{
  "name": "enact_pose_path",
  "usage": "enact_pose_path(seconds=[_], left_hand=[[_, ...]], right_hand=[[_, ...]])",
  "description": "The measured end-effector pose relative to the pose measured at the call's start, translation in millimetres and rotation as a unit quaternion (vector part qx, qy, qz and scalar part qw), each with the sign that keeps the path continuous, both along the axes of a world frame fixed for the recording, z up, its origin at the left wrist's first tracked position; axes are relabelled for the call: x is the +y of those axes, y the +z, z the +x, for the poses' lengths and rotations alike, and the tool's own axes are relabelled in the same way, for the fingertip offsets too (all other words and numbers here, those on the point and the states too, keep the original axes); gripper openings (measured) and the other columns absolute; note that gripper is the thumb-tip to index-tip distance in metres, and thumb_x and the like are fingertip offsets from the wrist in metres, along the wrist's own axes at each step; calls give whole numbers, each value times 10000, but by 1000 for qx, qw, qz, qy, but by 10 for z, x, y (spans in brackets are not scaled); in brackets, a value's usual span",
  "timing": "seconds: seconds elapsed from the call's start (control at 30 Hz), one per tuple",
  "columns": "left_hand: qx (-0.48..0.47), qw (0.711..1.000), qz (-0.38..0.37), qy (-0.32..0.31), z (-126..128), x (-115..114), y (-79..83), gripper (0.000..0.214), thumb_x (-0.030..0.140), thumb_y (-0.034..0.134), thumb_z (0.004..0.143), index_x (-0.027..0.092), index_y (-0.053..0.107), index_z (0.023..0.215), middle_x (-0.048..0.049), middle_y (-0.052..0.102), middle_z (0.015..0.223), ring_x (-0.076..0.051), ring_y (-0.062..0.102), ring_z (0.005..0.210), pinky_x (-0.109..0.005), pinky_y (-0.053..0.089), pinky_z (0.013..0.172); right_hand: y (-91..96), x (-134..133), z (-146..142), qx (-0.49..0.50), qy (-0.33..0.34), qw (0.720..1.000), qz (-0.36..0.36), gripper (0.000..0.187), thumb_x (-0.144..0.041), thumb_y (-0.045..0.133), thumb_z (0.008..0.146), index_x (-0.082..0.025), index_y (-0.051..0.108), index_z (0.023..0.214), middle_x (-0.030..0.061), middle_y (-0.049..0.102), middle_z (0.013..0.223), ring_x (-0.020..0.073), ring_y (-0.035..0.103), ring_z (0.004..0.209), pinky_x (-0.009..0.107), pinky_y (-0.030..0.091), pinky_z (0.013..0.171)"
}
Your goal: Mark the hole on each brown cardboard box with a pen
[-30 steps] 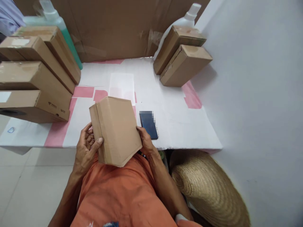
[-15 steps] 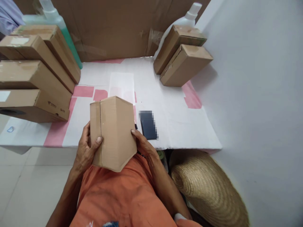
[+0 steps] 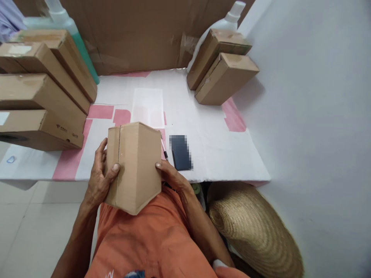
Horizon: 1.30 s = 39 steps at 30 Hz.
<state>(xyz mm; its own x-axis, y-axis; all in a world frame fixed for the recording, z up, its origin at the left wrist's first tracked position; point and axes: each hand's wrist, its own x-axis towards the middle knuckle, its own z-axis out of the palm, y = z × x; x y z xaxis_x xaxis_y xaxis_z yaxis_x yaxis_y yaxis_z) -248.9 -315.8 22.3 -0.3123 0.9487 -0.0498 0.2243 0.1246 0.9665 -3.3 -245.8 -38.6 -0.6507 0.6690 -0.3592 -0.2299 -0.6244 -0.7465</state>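
Brown cardboard boxes (image 3: 62, 121), 4 in a row, stand on edge at my left, presumably to save space on the counter (image 3: 226, 154). My left fingers (image 3: 100, 152), part-open, clasp the carton (image 3: 139, 166) above my lap; my right fingers (image 3: 165, 169), mostly hidden, pinch its right edge, likely steadying it. Just beside lie a pen (image 3: 164, 148) and a phone (image 3: 182, 156); 2 smaller boxes (image 3: 228, 81) stand farther right.

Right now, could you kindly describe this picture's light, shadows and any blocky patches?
Head view: the held box is softly lit, without harsh glare; also head view: a soft shadow falls on the wall beside the nearer right-hand box; again head view: the dark phone has pixelated edges.
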Motion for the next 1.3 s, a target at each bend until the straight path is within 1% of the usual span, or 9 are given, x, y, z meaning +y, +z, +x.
enact_pose_path(seconds=[0.27, 0.43, 0.57, 0.67, 0.73, 0.87, 1.03, 1.2, 1.3], left_hand=[[1, 999, -18, -28, -11, 7, 41, 1128, 731, 791, 820, 311, 296, 1743, -156, 621, 1503, -382, 629, 1368, -575, 538, 1151], [13, 998, -22, -57, -87, 54, 46, 1092, 791, 710, 854, 262, 332, 1731, -184, 645, 1496, -408, 643, 1356, -583, 565, 1101], [44, 998, 10, -41, -109, 122, 48, 1069, 855, 664, 857, 275, 381, 1709, -164, 489, 1700, -439, 472, 1558, -649, 396, 1280], [43, 996, 63, -36, -76, 154, 56, 1093, 863, 703, 833, 320, 358, 1717, -114, 350, 1800, -419, 305, 1673, -627, 238, 1377], [22, 996, 78, -42, -52, 157, 66, 1136, 869, 733, 802, 330, 340, 1722, -129, 398, 1766, -432, 368, 1640, -637, 304, 1351], [7, 997, 56, -55, -41, 122, 83, 1235, 781, 869, 725, 317, 317, 1727, -182, 609, 1546, -441, 633, 1397, -619, 572, 1123], [-9, 996, 56, -74, -70, 82, 57, 1251, 778, 836, 782, 331, 204, 1765, -196, 583, 1605, -416, 679, 1360, -580, 615, 1074], [-9, 993, 92, -68, -108, 111, 21, 1172, 873, 712, 826, 314, 272, 1757, -147, 390, 1782, -439, 411, 1628, -626, 382, 1326], [-23, 991, 111, -71, -112, 111, 77, 1050, 875, 647, 876, 324, 364, 1724, -119, 438, 1761, -419, 404, 1636, -603, 322, 1365]], right_hand=[[-38, -11, -17, -46, -28, 999, -7, 718, -785, 832, 751, -192, 815, 1154, 108, 847, 1152, 297, 786, 1039, 360, 613, 839], [13, 3, -15, -51, -21, 998, 22, 685, -796, 788, 818, -181, 831, 1118, 111, 851, 1117, 288, 797, 996, 393, 617, 926], [188, 23, -34, -44, -36, 992, 114, 598, -689, 849, 838, -198, 829, 1178, 91, 840, 1195, 294, 782, 1097, 421, 592, 1036], [324, 29, -23, -46, -65, 985, 152, 611, -696, 830, 860, -208, 818, 1228, 93, 832, 1225, 311, 778, 1122, 445, 604, 1024], [380, 25, 1, -50, -66, 983, 164, 619, -712, 822, 861, -212, 818, 1228, 95, 831, 1227, 320, 780, 1119, 461, 611, 1024], [389, 3, 43, -54, -42, 986, 150, 691, -789, 768, 869, -204, 813, 1234, 115, 836, 1187, 338, 794, 1068, 496, 638, 995], [373, 0, 26, -61, -66, 984, 152, 749, -799, 770, 859, -202, 761, 1311, 124, 820, 1238, 328, 790, 1081, 472, 646, 985], [435, -2, 24, -65, -77, 976, 193, 745, -695, 850, 841, -226, 693, 1398, 118, 785, 1334, 327, 748, 1208, 442, 629, 1009], [467, -27, 60, -85, -79, 968, 223, 724, -595, 906, 825, -248, 673, 1416, 104, 762, 1380, 328, 701, 1300, 451, 584, 1086]])
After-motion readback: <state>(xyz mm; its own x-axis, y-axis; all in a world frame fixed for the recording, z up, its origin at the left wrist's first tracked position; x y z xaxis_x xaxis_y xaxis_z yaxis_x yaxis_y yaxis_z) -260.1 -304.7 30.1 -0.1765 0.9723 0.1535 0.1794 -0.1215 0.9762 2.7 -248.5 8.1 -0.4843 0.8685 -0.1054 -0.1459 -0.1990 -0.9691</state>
